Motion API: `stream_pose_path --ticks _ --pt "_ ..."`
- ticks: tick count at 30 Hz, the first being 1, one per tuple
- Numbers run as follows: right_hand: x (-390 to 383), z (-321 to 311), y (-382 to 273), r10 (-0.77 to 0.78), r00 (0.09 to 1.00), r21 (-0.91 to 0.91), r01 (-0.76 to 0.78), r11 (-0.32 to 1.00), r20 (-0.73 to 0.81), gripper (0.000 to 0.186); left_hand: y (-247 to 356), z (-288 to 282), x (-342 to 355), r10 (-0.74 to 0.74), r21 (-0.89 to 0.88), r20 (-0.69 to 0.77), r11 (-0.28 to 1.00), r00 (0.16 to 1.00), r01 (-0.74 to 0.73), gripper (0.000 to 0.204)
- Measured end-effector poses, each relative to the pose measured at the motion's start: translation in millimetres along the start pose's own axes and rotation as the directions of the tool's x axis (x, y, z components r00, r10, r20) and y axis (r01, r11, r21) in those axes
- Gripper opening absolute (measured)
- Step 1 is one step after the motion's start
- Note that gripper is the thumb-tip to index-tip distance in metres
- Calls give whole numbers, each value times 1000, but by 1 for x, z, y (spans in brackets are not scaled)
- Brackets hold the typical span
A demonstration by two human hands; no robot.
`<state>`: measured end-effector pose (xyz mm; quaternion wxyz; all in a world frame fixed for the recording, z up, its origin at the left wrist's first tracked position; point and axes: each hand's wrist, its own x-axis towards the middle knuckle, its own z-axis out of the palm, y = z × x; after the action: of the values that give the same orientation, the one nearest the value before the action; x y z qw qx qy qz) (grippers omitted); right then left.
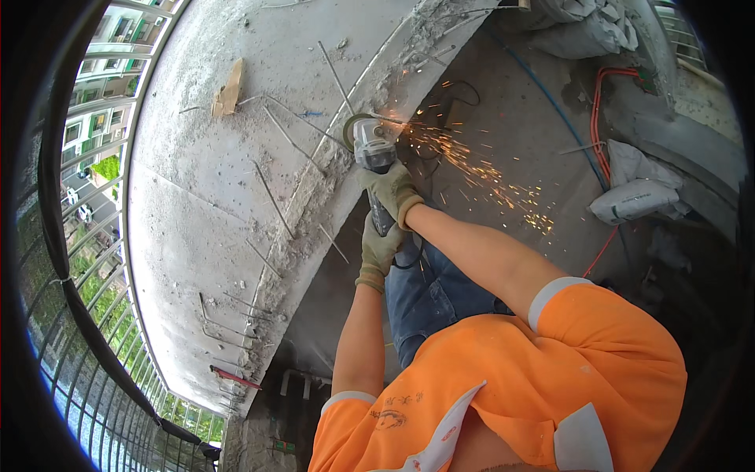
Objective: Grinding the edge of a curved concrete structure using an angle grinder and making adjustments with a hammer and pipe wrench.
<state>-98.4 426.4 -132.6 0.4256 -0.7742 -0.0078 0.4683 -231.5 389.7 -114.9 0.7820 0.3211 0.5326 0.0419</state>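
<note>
Both gloved hands grip an angle grinder [373, 148]. My right hand [392, 189] wraps round its body just behind the guard, and my left hand [379, 242] holds the rear handle below. The grinder's disc [351, 132] meets a bar at the rough concrete edge [326, 169]. Orange sparks [472, 161] fly off to the right and downward. Several thin steel bars stick out along the broken edge, among them a bar [336, 76] just above the disc and a bar [273, 200] below it.
A metal railing [130, 197] curves along the left. On the concrete slab lies a torn brown scrap [228, 90]; a red-handled tool [234, 377] rests near its lower end. White sacks [641, 185], a blue hose [550, 98] and orange-red hoses [598, 118] lie at the right.
</note>
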Motion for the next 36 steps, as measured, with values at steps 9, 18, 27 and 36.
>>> stream_pose_path --ticks 9,18,27,36 --pt "6 3 8 -44 999 -8 45 999 27 46 4 3 0 16 2 -21 1000 1000 -16 53" --pt "6 4 7 -19 1000 -44 19 999 8 48 9 4 -2 12 -36 3 999 1000 -12 49" --pt "5 6 -4 -13 999 -11 14 1000 37 46 11 3 3 14 -45 -10 999 1000 -14 43" --pt "3 9 -8 -40 999 12 40 999 -12 47 10 2 4 19 -49 -6 999 1000 -19 42"
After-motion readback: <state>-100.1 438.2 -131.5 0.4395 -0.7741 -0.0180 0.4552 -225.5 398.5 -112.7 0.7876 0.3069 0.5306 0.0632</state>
